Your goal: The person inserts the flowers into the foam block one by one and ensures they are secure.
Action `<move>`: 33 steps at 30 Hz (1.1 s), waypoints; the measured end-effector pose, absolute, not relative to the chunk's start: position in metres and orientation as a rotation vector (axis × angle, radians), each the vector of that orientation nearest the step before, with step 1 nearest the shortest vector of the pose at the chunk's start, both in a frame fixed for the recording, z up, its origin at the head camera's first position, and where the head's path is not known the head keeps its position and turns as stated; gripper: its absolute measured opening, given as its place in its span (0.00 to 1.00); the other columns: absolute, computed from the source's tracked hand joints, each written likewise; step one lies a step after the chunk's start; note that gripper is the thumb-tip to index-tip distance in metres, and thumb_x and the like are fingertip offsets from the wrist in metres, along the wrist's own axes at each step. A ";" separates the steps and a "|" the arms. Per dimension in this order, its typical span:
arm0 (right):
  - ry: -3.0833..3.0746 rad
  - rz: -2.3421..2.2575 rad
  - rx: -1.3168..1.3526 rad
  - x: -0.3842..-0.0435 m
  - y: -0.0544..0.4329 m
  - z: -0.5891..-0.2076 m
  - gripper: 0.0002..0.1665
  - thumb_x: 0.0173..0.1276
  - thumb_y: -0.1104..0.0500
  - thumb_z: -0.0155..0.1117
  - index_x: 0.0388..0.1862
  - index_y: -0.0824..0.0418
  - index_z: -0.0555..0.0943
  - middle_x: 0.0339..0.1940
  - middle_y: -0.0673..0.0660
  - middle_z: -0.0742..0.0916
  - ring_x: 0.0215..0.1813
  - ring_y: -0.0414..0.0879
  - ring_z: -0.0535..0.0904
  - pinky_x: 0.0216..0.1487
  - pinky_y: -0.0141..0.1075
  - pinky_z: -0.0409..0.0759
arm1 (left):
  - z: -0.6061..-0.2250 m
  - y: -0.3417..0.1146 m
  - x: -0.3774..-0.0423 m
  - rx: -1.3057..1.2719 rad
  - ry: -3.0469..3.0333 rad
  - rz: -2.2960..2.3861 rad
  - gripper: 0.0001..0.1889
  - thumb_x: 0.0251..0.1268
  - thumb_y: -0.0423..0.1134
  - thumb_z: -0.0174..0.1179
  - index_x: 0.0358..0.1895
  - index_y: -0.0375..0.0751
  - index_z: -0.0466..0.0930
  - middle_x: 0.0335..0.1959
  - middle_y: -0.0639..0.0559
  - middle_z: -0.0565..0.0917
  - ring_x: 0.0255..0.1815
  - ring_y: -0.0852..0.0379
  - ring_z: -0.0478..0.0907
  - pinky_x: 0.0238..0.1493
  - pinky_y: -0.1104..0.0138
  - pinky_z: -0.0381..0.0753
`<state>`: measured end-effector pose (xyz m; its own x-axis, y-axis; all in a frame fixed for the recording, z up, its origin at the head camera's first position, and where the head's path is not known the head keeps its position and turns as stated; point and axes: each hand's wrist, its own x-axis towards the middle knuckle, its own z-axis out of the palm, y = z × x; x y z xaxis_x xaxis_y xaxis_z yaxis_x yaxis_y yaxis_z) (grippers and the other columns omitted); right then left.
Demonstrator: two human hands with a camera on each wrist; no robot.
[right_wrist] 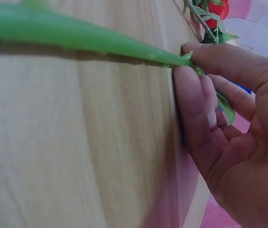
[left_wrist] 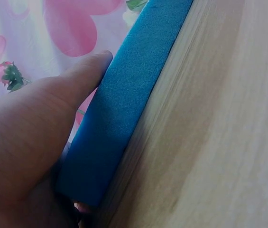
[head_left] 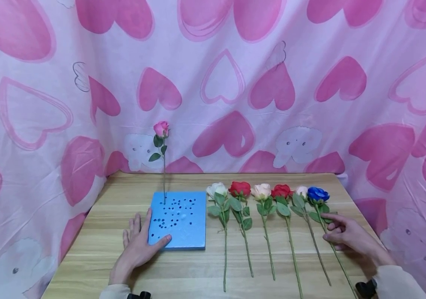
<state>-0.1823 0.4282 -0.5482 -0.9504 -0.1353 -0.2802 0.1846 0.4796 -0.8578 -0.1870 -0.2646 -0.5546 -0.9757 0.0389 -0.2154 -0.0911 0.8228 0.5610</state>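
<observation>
A blue foam block (head_left: 194, 232) dotted with small holes lies on the table, and a pink rose (head_left: 161, 128) stands upright in its back left part. My left hand (head_left: 138, 245) rests at the block's near left corner, thumb over the top face and fingers spread along the left side. At the far right, a blue rose (head_left: 318, 194) lies with its bloom toward the back. Thumb and index finger of my right hand (head_left: 351, 236) pinch its green stem (right_wrist: 77, 35) below the leaves.
Beside the block lie a white rose (head_left: 216, 190), a red rose (head_left: 240, 188), a cream rose (head_left: 261, 191), a second red rose (head_left: 281, 191) and a pale rose (head_left: 301, 191), stems toward me. A pink heart-print curtain (head_left: 220, 74) hangs around the wooden table (head_left: 97, 241).
</observation>
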 end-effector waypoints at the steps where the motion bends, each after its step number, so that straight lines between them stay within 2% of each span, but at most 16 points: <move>1: 2.425 -1.460 0.047 -0.182 0.428 -0.548 0.54 0.73 0.65 0.79 0.88 0.73 0.58 0.56 0.65 0.79 0.39 0.46 0.84 0.34 0.45 0.93 | -0.554 -0.265 -0.187 -0.042 2.787 0.875 0.67 0.70 0.79 0.62 0.94 0.50 0.29 0.90 0.26 0.25 0.89 0.21 0.18 0.81 0.27 0.14; 8: 2.428 -1.460 0.056 -0.182 0.429 -0.547 0.51 0.73 0.67 0.77 0.85 0.77 0.59 0.56 0.67 0.80 0.41 0.47 0.86 0.35 0.48 0.94 | -0.553 -0.265 -0.185 -0.049 2.772 0.895 0.67 0.70 0.79 0.62 0.94 0.51 0.30 0.90 0.26 0.25 0.89 0.21 0.18 0.81 0.28 0.13; 17: 2.351 -1.511 0.050 -0.183 0.433 -0.544 0.47 0.77 0.66 0.74 0.83 0.78 0.58 0.55 0.62 0.81 0.43 0.48 0.88 0.39 0.49 0.95 | -0.554 -0.265 -0.186 -0.040 2.785 0.889 0.67 0.70 0.78 0.62 0.94 0.51 0.29 0.90 0.26 0.24 0.89 0.22 0.17 0.81 0.28 0.13; 27: 2.298 -1.579 0.025 -0.189 0.437 -0.535 0.40 0.80 0.67 0.70 0.81 0.75 0.61 0.50 0.60 0.86 0.45 0.50 0.90 0.40 0.48 0.94 | -0.553 -0.264 -0.187 -0.043 2.777 0.901 0.67 0.69 0.78 0.63 0.94 0.51 0.30 0.90 0.26 0.23 0.89 0.22 0.17 0.81 0.29 0.12; 30: 2.278 -1.613 -0.018 -0.189 0.437 -0.531 0.35 0.82 0.66 0.69 0.81 0.69 0.65 0.49 0.62 0.87 0.45 0.51 0.90 0.40 0.47 0.95 | -0.554 -0.264 -0.186 -0.047 2.775 0.901 0.67 0.69 0.78 0.63 0.94 0.50 0.30 0.90 0.26 0.23 0.89 0.22 0.17 0.81 0.29 0.12; 33: 2.302 -1.614 -0.030 -0.192 0.436 -0.526 0.35 0.83 0.65 0.68 0.82 0.66 0.65 0.49 0.64 0.87 0.45 0.53 0.90 0.41 0.48 0.95 | -0.554 -0.265 -0.186 -0.046 2.779 0.904 0.67 0.70 0.78 0.63 0.94 0.50 0.30 0.90 0.26 0.24 0.89 0.22 0.17 0.81 0.29 0.12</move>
<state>-0.1918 0.4357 -0.5257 -0.9459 -0.2027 -0.2533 0.1691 0.3584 -0.9181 -0.1860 -0.2648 -0.5545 -0.9756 0.0377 -0.2161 -0.0966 0.8106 0.5776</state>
